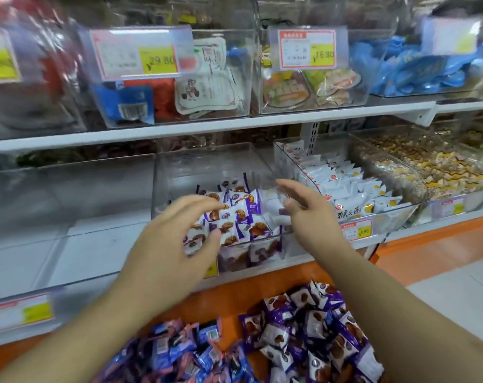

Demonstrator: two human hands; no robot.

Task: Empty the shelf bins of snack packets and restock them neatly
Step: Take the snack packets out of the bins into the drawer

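Your left hand (176, 239): fingers spread and relaxed, grasping nothing, over front of clear middle bin (207, 167). Your right hand (306, 214): fingers loose, nothing held, at bin's right side. Purple-and-white biscuit packets (235, 217): partial layer inside that bin. Loose packet pile (304, 322): below shelf, on orange surface. Neighbouring bin of white packets (351, 186): just right.
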